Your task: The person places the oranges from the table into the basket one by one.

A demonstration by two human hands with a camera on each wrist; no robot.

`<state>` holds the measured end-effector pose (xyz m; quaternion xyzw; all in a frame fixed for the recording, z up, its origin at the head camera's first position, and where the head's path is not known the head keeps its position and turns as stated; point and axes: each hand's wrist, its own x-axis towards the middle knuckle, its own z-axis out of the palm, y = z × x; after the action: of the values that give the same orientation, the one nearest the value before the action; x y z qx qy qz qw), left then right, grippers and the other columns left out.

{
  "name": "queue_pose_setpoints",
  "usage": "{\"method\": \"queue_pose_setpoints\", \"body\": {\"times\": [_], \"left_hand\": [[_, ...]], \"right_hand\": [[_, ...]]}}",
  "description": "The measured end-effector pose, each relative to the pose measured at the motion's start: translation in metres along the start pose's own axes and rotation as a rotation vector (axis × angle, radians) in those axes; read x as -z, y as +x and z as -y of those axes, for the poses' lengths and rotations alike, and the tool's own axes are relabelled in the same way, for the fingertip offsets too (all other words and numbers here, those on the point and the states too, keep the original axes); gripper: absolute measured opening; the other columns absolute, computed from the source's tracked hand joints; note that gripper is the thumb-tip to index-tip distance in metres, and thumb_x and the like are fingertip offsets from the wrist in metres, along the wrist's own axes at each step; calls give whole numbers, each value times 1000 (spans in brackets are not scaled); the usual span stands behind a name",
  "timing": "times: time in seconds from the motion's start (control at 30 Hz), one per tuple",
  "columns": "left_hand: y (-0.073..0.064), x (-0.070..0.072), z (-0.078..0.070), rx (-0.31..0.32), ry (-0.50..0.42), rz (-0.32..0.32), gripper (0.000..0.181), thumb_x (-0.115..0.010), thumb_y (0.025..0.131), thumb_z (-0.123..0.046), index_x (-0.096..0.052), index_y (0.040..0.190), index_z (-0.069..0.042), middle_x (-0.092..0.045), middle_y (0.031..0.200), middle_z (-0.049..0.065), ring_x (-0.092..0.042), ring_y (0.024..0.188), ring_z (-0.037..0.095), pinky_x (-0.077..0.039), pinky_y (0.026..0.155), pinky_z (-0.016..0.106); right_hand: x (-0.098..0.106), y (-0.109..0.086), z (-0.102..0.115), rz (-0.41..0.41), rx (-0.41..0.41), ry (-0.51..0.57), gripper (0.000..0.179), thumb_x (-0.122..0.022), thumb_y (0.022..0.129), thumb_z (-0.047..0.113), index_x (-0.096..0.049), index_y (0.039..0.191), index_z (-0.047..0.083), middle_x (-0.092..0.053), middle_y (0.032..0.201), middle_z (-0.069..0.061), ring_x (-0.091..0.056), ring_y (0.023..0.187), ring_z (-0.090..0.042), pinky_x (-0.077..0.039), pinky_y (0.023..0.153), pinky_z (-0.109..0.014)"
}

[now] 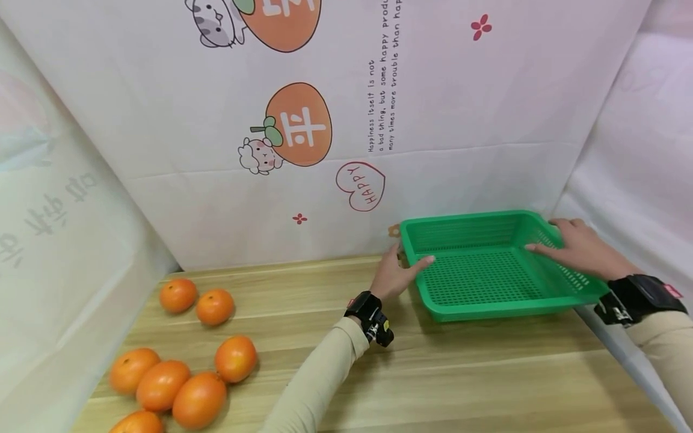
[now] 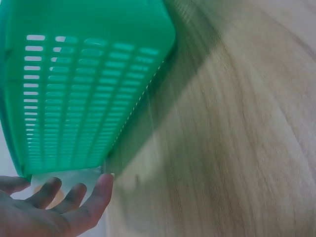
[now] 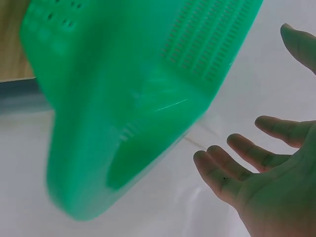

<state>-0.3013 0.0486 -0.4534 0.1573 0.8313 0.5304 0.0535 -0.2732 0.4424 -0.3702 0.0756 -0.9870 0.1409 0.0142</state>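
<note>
At the right end of the table [image 1: 433,373]: the green basket [image 1: 498,310], close to the back sheet [image 1: 460,108], its right end reaching past the table's edge; whether its base lies quite flat is hard to tell.
Basket's feel: apparently moulded plastic with pierced walls and floor — likely light, fairly stiff with a little flex in the sides, rather smooth, and not easily broken.
Basket's rim: the best place to take hold, I judge — one hand at each short end, thumb inside and fingers outside, so that it keeps level.
Left hand [image 1: 392,276]: loosely spread at the left end, thumb above the rim and fingers outside the wall; no firm grip shows.
Right hand [image 1: 587,249]: wide apart at the right end, thumb over the inner side; the right wrist view shows extended fingers closed on nothing.
Oranges [image 1: 199,400]: seven in sight on the table's left, well apart from the basket.
Heart [image 1: 360,186]: "HAPPY", printed sideways.
Sideways lines [image 1: 383,96]: "Happiness itself is not a bad thing, but some happy…", cut off above.
Printed fruit [image 1: 319,120]: bears the character 平.
Wristbands [image 1: 644,294]: red tags, too small to read.
</note>
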Motion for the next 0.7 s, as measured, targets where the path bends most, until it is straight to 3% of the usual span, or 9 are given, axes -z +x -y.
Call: {"method": "queue_pose_setpoints", "body": {"times": [0.23, 0.33, 0.47, 0.57, 0.7], "left_hand": [[3, -6, 1, -94, -11, 11, 79, -67, 96, -62, -36, 160, -29, -54, 157, -2, -50, 148, 21, -44, 119, 49], [6, -9, 2, -117, -44, 7, 74, -69, 96, -59, -39, 158, -30, -57, 152, -3, -52, 146, 22, -45, 118, 49], [8, -14, 6, -70, -71, 10, 78, -69, 95, -61, -38, 160, -30, -57, 152, -2, -53, 144, 21, -48, 115, 47], [8, -17, 8, -8, -87, 8, 90, -68, 94, -65, -29, 166, -27, -52, 159, 2, -51, 147, 21, -48, 115, 47], [8, -19, 9, 26, -113, 1, 98, -67, 94, -66, -21, 169, -23, -47, 163, 8, -49, 149, 26, -48, 115, 50]], "right_hand": [[-5, -5, -15, 5, -28, 1, 97, -59, 105, 46, -20, 148, -32, -29, 141, -60, -30, 126, -72, -36, 98, -83], [-7, -6, -22, 17, -48, 5, 100, -58, 105, 47, -17, 148, -32, -26, 140, -62, -29, 126, -73, -36, 98, -83], [-12, -8, -31, 21, -57, -10, 100, -59, 104, 47, -18, 146, -34, -30, 136, -63, -36, 120, -75, -40, 95, -81], [-16, -8, -39, 22, -58, -15, 98, -61, 104, 45, -20, 143, -36, -36, 130, -63, -44, 114, -75, -46, 90, -77], [-22, -7, -48, 32, -58, 11, 98, -62, 103, 43, -22, 140, -38, -39, 126, -63, -52, 109, -71, -51, 85, -72]]}}
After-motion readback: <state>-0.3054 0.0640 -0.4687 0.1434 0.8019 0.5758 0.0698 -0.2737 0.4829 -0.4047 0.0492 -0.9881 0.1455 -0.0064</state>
